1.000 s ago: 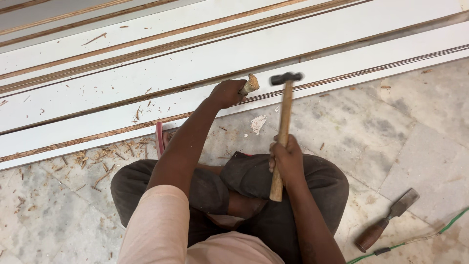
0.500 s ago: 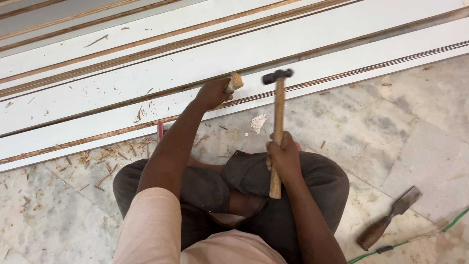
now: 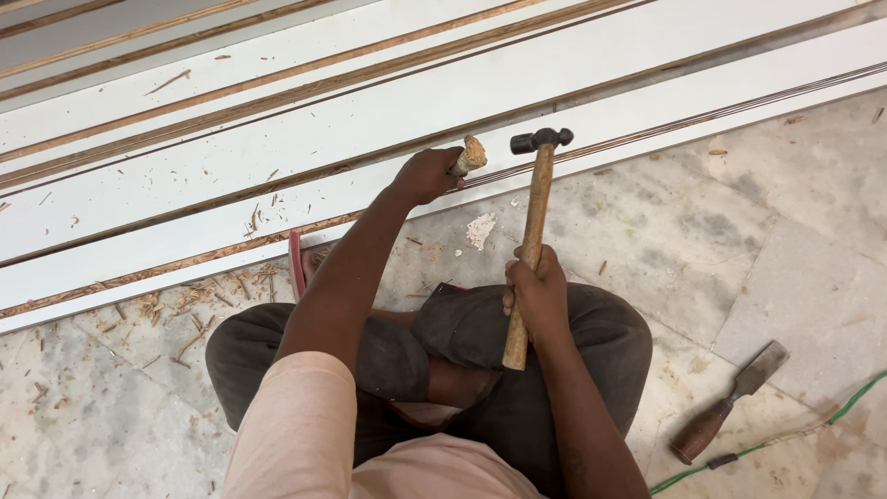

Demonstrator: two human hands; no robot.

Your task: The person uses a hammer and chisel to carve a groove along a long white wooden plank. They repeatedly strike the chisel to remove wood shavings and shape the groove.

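left hand (image 3: 427,174) grips chisel (image 3: 469,155) at white board (image 3: 277,199); right hand (image 3: 538,291) holds hammer (image 3: 530,236)

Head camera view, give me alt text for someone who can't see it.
A seated person's right hand holds a wooden-handled hammer upright, while the left hand grips a chisel against white boards. A second chisel lies on the stone floor.

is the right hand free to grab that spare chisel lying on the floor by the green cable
Probably not as things stand. The right hand is wrapped around the hammer handle, so it is occupied. The spare chisel lies in the open on the floor off to that side, beside the knee, with nothing covering it.
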